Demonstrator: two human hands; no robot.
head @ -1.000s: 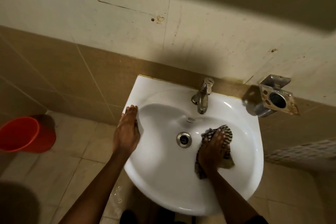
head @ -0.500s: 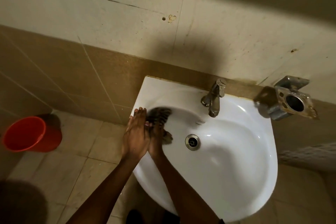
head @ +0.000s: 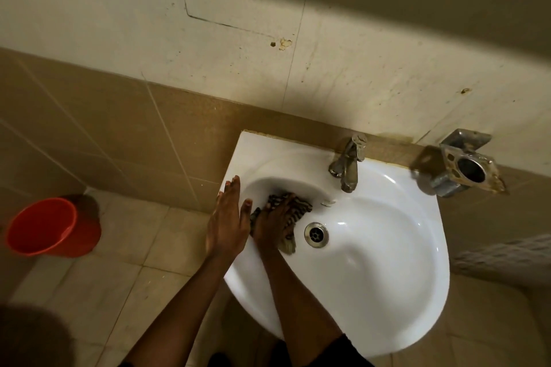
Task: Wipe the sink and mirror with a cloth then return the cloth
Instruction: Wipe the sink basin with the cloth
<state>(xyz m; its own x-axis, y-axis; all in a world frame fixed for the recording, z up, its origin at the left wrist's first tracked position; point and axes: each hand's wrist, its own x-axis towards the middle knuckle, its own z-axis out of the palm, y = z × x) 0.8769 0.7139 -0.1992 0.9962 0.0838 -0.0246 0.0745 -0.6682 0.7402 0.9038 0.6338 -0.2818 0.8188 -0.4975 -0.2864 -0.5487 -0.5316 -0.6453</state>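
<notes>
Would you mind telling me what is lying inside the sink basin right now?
Inside the sink, a striped cloth lies left of the drain, pressed down by the right hand. The hand covers the cloth's middle, so its full shape is hidden.

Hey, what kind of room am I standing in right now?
Most likely a small bathroom or washroom: a white wall-mounted sink with a metal tap, a metal toothbrush holder on the tiled wall, and a red bucket on the floor.
</notes>
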